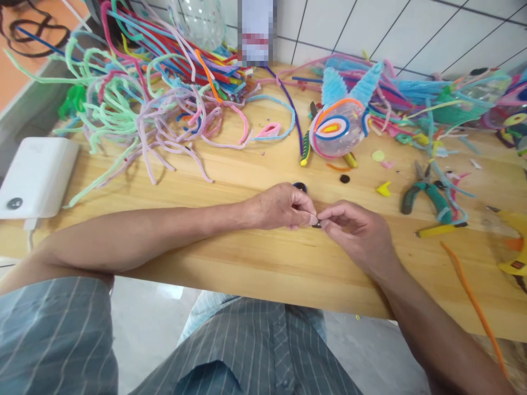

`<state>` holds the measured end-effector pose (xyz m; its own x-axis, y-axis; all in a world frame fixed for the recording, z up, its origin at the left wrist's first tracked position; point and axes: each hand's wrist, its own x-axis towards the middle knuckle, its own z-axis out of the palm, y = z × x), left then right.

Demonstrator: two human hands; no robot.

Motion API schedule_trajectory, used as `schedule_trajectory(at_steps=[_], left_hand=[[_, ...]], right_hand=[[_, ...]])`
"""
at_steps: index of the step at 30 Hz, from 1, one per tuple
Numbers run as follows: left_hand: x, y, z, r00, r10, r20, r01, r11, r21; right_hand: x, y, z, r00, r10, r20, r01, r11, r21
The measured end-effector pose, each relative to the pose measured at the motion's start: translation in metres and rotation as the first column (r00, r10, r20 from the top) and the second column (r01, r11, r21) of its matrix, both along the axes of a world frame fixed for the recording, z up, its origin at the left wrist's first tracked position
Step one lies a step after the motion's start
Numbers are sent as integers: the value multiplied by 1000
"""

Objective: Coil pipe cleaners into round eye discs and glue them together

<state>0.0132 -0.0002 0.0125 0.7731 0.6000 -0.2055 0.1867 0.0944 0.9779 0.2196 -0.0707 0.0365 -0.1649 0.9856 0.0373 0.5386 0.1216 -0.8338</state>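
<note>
My left hand (282, 207) and my right hand (357, 230) meet fingertip to fingertip above the wooden table (255, 258). Both pinch a tiny dark piece (316, 224) between them; it is too small to name. Just behind my left hand lies a dark round button (300, 187). Farther back stands a clear ball craft (337, 129) with coloured pipe-cleaner rings and two blue fuzzy ears.
A big tangle of pipe cleaners (156, 93) covers the back left. A white box (37, 175) lies at the left edge. Green-handled pliers (428, 195) lie to the right, with an orange pipe cleaner (473, 302) and yellow scraps (384, 189) nearby.
</note>
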Motion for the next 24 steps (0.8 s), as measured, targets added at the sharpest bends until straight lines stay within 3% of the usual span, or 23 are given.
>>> schedule_trajectory(at_steps=[6,11,17,24], left_hand=[[-1,-2,2,1000,2,-2,-1,998,69],[-1,1,5,999,-4,41,5,999,-32],[2,4,6,984,145,105,-123,973,-193],[3,-2,6,946,290,143,-258,943,-209]], right_hand=[[2,1,4,999,21,41,-20,999,-28],[2,5,1,988,-32,-154,2,981,-192],[6,12,1,938,-163,-305,84,963,-256],[8,12,-3,925,-203,-320,123,959,-255]])
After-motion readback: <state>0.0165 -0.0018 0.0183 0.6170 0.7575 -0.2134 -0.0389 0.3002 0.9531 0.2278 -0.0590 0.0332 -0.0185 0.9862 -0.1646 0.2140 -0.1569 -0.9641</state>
